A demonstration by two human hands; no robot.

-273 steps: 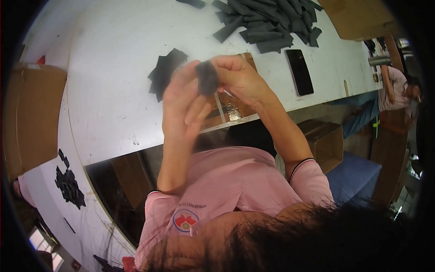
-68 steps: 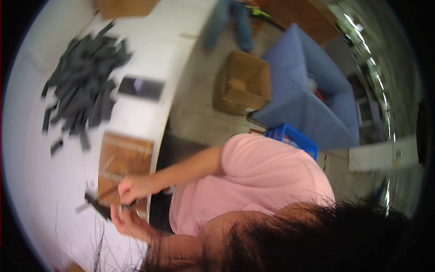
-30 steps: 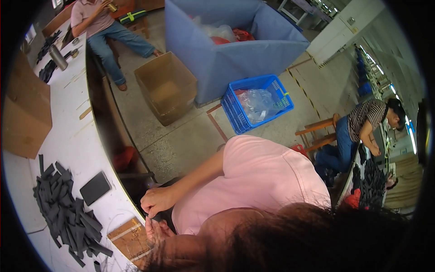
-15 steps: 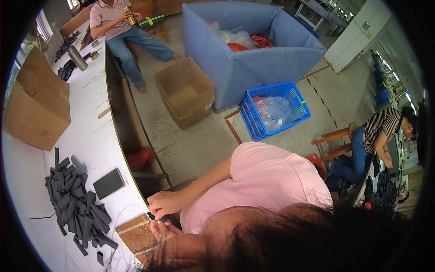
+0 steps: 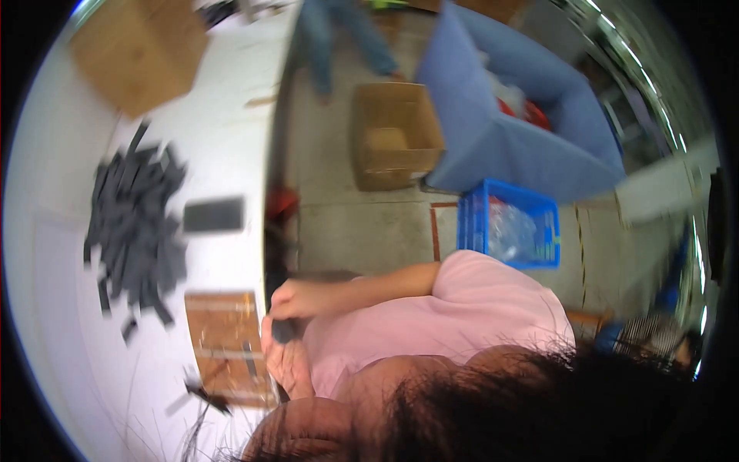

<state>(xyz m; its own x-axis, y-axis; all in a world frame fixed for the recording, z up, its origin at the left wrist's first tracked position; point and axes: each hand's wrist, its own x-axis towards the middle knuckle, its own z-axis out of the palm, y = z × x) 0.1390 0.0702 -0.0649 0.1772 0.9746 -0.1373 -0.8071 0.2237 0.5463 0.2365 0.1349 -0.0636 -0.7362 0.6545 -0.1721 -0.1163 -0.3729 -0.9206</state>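
At the table's edge my two hands are close together, fingers closed around a small dark grey piece [image 5: 283, 331] that looks like folded fabric. My right hand [image 5: 300, 299] is on the far side, its fingertips bunched against the piece. Nearer, my left hand [image 5: 288, 366] cups it from below; part of the piece is hidden by fingers. Beside them on the white table lies a brown wooden board [image 5: 219, 316] with pale strips across it and a small dark strip [image 5: 249, 359] on top. A blurred black tool [image 5: 206, 394], kind unclear, rests by the board's near corner.
A heap of dark grey strips [image 5: 138, 223] lies on the table near a black phone-like slab [image 5: 214, 215]. A cardboard box [image 5: 138, 50] stands farther back. On the floor are an open carton [image 5: 396, 165], a blue crate [image 5: 508, 258] and a large blue bin [image 5: 523, 146]. Two people are nearby.
My view has turned, so table and floor things appear shifted and blurred. The dark piece between my hands and the whole board now show more plainly. Both hands remain together at the table's edge.
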